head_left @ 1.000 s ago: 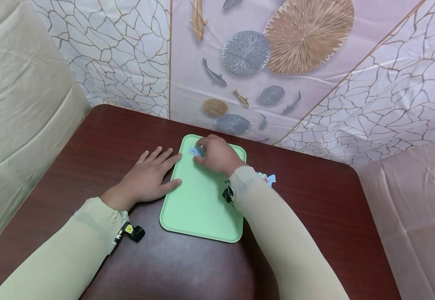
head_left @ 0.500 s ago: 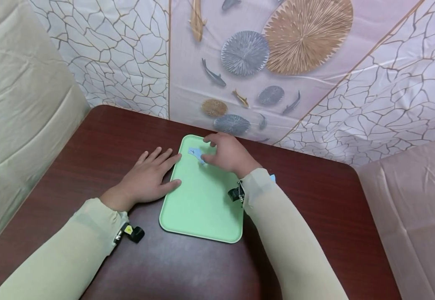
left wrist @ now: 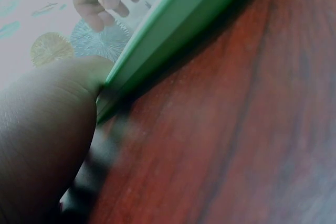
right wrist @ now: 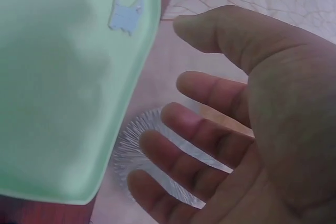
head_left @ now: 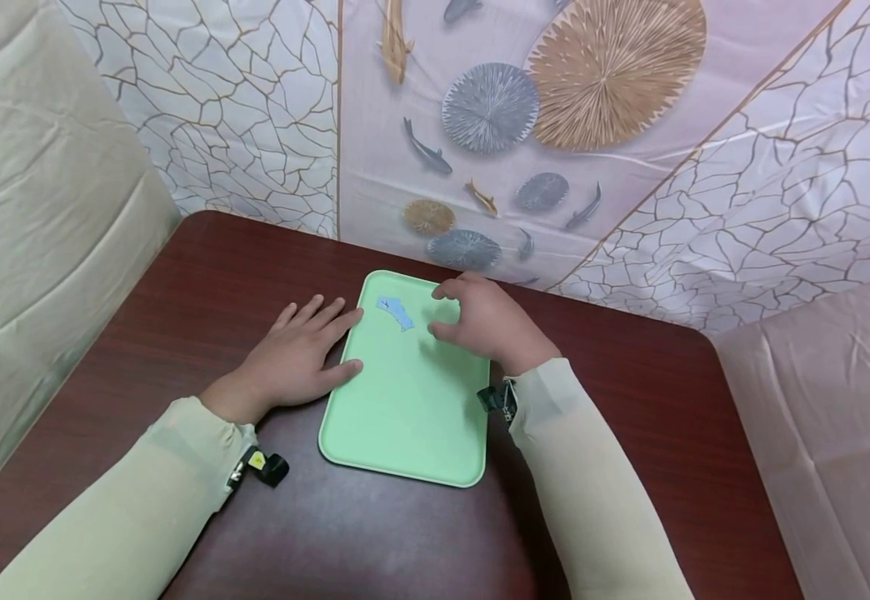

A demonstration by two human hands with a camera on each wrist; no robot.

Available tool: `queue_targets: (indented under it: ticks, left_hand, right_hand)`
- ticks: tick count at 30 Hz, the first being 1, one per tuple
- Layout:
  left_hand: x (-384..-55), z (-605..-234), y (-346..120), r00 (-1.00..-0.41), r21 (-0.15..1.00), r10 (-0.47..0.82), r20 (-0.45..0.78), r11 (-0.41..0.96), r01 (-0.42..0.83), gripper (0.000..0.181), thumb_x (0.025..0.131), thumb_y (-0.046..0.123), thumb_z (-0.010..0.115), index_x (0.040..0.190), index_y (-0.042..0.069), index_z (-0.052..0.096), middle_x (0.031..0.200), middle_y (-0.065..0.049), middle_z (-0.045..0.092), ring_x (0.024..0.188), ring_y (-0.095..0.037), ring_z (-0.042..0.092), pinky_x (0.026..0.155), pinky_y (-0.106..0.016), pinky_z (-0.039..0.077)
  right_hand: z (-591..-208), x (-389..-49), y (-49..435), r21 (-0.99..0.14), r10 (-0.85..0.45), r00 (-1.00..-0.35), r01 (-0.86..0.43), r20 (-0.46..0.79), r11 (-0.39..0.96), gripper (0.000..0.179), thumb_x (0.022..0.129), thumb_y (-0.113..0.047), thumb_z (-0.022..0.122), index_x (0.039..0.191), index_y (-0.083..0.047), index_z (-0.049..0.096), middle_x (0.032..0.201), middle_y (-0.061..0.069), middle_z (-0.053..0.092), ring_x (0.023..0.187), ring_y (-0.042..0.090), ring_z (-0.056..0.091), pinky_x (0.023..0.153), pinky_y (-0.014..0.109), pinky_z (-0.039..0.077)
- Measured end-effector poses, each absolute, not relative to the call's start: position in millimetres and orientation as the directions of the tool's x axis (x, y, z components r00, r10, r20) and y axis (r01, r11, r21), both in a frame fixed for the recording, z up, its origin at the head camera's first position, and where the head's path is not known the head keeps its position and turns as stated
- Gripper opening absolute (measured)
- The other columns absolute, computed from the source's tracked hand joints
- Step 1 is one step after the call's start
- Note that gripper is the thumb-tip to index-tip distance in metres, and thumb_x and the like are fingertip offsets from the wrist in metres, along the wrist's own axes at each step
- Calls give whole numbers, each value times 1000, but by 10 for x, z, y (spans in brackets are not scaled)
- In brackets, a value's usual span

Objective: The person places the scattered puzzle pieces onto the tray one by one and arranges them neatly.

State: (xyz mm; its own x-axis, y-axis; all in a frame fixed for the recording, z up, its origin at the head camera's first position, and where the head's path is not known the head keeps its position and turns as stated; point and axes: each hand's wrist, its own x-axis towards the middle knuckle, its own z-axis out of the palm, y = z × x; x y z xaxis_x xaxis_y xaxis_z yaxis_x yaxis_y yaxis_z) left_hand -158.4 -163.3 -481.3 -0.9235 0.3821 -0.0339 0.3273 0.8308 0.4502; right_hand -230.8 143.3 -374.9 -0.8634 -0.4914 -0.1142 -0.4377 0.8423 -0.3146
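A small, flat, light-blue jigsaw puzzle piece [head_left: 395, 312] lies near the far left corner of a green tray [head_left: 405, 408]. In the right wrist view, the notched outline of the same puzzle piece [right wrist: 126, 17] stands out against the tray. My left hand [head_left: 288, 358] is spread flat on the table, its thumb and index fingertip at the tray's left rim. Over the tray's far right part hovers my right hand [head_left: 491, 321], apart from the piece. Its fingers are loosely bent and spread, with nothing between them.
The tray rests on a dark red-brown table [head_left: 630, 400]. Behind it hangs a patterned curtain [head_left: 465, 167] close to the table's far edge. Pale fabric [head_left: 37, 208] borders the left side, and more fabric [head_left: 832, 433] the right.
My right hand has let go of the blue puzzle piece and drawn away to the right, leaving it on the tray. The colourful pieces right of the tray are now hidden. My left hand stays put.
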Motion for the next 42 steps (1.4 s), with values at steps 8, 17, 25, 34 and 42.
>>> queue_targets:
  ticks: [8,17,25,34,42]
  left_hand:
    - [-1577,-4822,-1642,-922,449,387,-19,827,338,85,111,70,54,181,30,27,189,-12,23,177,-44,12,139,-72,8]
    - [-1586,-4830,-1634,-923,449,384,-31,830,330,85,111,70,54,181,31,26,189,-12,22,177,-44,12,139,-71,8]
    - [-1588,-4817,-1631,-922,450,385,-35,830,330,85,111,70,53,182,31,25,189,-12,21,177,-44,11,139,-71,7]
    - [-1587,-4813,-1623,-922,452,387,-24,827,335,85,111,69,54,181,30,28,189,-12,23,177,-44,13,139,-71,8]
    - [-1592,-4830,-1640,-920,447,390,-23,828,340,86,111,70,53,181,30,26,189,-11,23,177,-43,11,140,-71,7]
  right_hand:
    - [-3690,-2138,1591,-300,-449,-889,-405,-93,864,53,99,-39,83,143,-12,74,145,11,69,132,29,67,115,49,55]
    - [-3629,-2026,1780,-306,-406,-910,-364,-84,880,55,100,-39,83,145,-10,73,144,10,67,130,29,66,116,50,55]
    - [-3572,-1976,1995,-352,-351,-931,-298,-96,887,51,101,-37,83,145,-12,72,132,8,71,116,30,67,99,47,59]
    - [-3553,-2011,2356,-473,-244,-935,-98,-259,876,59,104,-37,79,156,-15,62,147,10,68,98,31,82,102,53,61]
    - [-3596,-2028,2507,-452,-192,-930,-32,-313,891,60,103,-40,81,153,-13,63,151,15,68,117,32,74,107,55,57]
